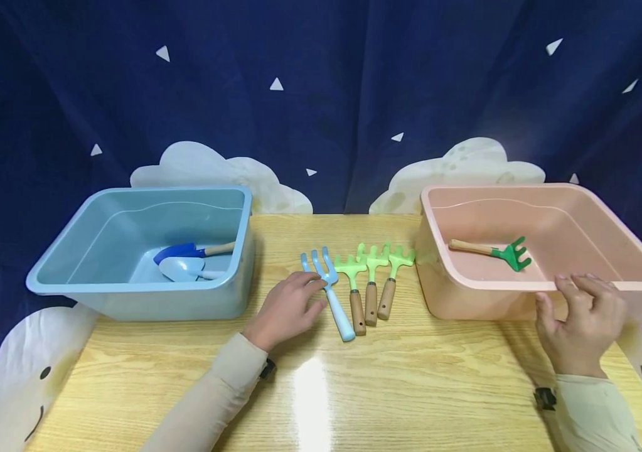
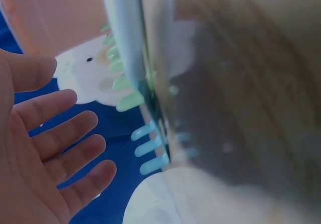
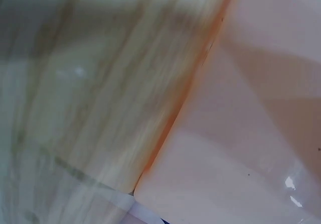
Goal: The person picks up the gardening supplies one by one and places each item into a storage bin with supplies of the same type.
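Left hand [image 1: 289,307]: fingers [image 2: 83,126] loosely spread, holding nothing, the nearer hand to the fork [image 1: 340,314]
Fork: on the table [image 1: 411,383], just right of those fingers, long axis slanting from tines at far left to handle at near right
Rakes [image 1: 371,304]: green, right of the fork
Right hand [image 1: 583,317]: empty, fingers bent at the pink bin's [image 1: 484,304] rim

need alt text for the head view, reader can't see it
A person's open left hand is close to a light-blue fork, next to three light-green rakes on a wooden table, while the right hand is at the front of a pink bin holding a green rake. On the left, a blue bin holds two trowels.
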Motion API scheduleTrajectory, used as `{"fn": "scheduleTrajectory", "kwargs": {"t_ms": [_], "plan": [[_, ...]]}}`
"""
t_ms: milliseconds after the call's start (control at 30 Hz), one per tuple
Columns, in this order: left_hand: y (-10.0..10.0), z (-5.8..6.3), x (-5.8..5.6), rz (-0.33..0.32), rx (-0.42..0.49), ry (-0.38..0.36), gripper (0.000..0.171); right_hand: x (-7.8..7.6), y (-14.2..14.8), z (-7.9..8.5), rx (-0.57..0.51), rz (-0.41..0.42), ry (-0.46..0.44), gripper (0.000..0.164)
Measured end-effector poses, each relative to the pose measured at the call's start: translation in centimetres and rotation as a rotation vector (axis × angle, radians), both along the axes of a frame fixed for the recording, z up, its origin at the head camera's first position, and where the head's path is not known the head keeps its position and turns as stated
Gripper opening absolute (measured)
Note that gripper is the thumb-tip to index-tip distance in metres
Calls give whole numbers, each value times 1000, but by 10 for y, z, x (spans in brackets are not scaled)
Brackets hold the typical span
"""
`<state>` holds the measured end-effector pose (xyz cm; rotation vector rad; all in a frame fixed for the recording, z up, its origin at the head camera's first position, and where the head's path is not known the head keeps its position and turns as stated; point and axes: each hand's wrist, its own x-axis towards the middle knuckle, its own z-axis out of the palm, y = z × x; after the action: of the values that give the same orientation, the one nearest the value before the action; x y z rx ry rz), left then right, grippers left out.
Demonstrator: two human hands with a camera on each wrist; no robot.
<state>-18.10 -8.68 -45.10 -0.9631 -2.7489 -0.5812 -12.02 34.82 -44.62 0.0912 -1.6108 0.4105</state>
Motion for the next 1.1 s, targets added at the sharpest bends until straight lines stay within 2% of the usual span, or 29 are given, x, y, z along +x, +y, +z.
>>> {"fn": "scheduleTrajectory", "kwargs": {"t_ms": [133, 300, 433, 633, 833, 967, 1100], "plan": [[10, -6, 0, -42, -47, -18, 36, 1, -2, 1, -11, 6, -1, 62], [20, -12, 2, -112, -169, -33, 35, 1, -4, 2, -17, 18, -2, 60], [23, -15, 3, -133, -228, -29, 33, 2, -4, 2, -21, 25, -9, 60], [23, -15, 3, -138, -223, -48, 32, 3, -6, 4, -39, 21, -15, 63], [19, -12, -2, -152, -197, -83, 24, 3, -7, 3, -55, 22, -18, 64], [13, -12, -9, -126, -159, -137, 23, 3, -6, 1, -64, 23, -30, 64], [7, -11, -19, -74, -127, -209, 29, 3, -4, 0, -72, 21, -34, 64]]}}
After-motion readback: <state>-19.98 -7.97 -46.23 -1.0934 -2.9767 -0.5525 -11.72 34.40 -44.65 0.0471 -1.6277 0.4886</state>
